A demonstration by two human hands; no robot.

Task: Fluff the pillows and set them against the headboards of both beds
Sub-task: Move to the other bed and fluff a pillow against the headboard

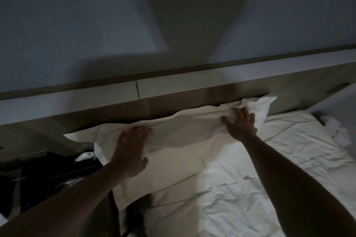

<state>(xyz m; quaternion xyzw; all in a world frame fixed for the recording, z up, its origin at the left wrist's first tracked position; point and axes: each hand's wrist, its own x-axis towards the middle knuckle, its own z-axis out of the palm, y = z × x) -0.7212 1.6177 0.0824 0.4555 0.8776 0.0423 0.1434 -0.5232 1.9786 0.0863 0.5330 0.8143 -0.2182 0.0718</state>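
Note:
A white pillow (185, 136) leans against the wooden headboard (173, 102) at the head of the bed. My left hand (131, 152) lies flat on the pillow's left part, fingers straight and together. My right hand (240, 125) presses on the pillow's upper right part with fingers spread, where the cover is bunched into folds. A second white pillow (173, 184) lies below it on the mattress. The light is dim.
A crumpled white sheet (260, 188) covers the bed on the right. A dark bedside stand with dark objects (48, 175) sits to the left of the bed. A white shelf strip (192, 84) tops the headboard. Crumpled white cloth (339, 131) lies at far right.

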